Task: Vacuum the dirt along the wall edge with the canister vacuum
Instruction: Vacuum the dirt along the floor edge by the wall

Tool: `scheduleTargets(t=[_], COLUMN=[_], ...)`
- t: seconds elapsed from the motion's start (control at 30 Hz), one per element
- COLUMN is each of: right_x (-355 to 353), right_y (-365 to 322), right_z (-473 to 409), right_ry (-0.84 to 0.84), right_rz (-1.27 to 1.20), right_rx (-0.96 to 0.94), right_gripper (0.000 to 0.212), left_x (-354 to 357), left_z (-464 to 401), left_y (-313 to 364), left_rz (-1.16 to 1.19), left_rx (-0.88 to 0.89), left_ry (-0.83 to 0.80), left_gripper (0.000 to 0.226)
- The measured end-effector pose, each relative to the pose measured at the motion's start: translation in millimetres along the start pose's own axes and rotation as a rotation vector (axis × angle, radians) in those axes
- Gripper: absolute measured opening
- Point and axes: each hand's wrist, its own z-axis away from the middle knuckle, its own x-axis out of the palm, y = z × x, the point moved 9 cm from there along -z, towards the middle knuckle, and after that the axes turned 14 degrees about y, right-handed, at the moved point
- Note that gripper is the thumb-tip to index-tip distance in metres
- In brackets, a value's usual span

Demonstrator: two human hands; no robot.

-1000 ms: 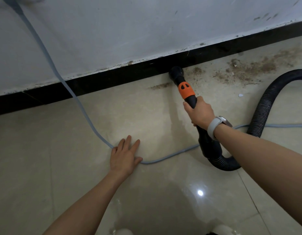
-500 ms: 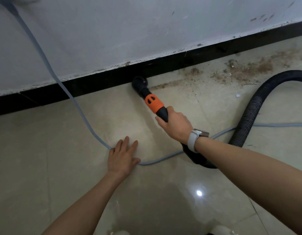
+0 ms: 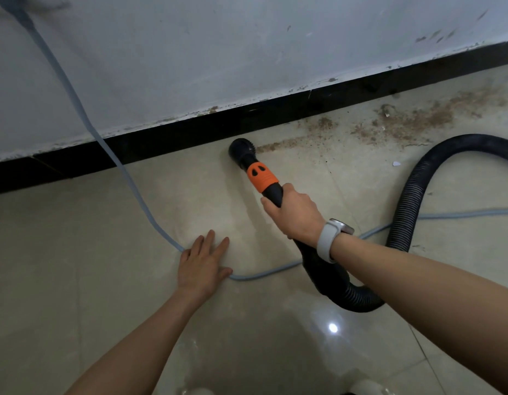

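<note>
The dirt (image 3: 412,124) is lying scattered over the floor (image 3: 76,280) along the far right stretch of the wall edge, brown and gritty, with a thin trail running left toward the vacuum's round brush nozzle (image 3: 242,148), which is sitting on the tile just beside the black skirting board (image 3: 161,141) at the trail's left end. The nozzle is tilting down from an orange collar (image 3: 261,176), probably so the bristles are meeting the floor flat while the handle is staying at a comfortable angle. The right hand (image 3: 297,215) is wrapping its fingers round the black wand just near of the collar, a grip close to the head that likely gives fine control at the skirting. From that hand the ribbed black hose (image 3: 409,203) is looping near, then arching away to the right, left slack so it is not dragging on the nozzle. The left hand (image 3: 203,265) is lying flat on the floor with fingers spread and straight, seemingly propping the person's weight as they are leaning low; it is covering part of the grey power cord (image 3: 127,178), which is running from the far left wall (image 3: 218,52) down under the palm and off to the right. A white wristwatch (image 3: 329,239) is sitting on the right wrist. Most of the dirt appears yet to be picked up.
</note>
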Motion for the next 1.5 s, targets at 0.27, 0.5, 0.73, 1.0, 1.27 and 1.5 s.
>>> scheduleTargets(t=[0.27, 0.5, 0.73, 1.0, 1.27, 1.5], right_x=[-26, -45, -65, -40, -10, -21], right_y=[33, 56, 77, 49, 40, 81], right_z=[-13, -22, -25, 8, 33, 48], right_ry=[0.069, 0.139, 0.220, 0.150, 0.037, -0.049], right_rz=[-0.016, -0.016, -0.030, -0.053, -0.057, -0.223], right_rx=[0.107, 0.188, 0.271, 0.105, 0.059, 0.156], right_gripper=[0.036, 0.035, 0.039, 0.036, 0.038, 0.036], left_x=[-3, -4, -5, -48, -92, -91], left_z=[0, 1, 0, -18, -40, -48], left_y=[2, 2, 4, 8, 101, 154], left_rz=[-0.007, 0.006, -0.004, 0.546, 1.432, 1.480], left_rx=[-0.003, -0.016, -0.013, -0.296, -0.419, -0.375], left_ry=[-0.012, -0.022, -0.021, 0.168, -0.272, -0.252], left_gripper=[0.070, 0.071, 0.071, 0.038, 0.032, 0.022])
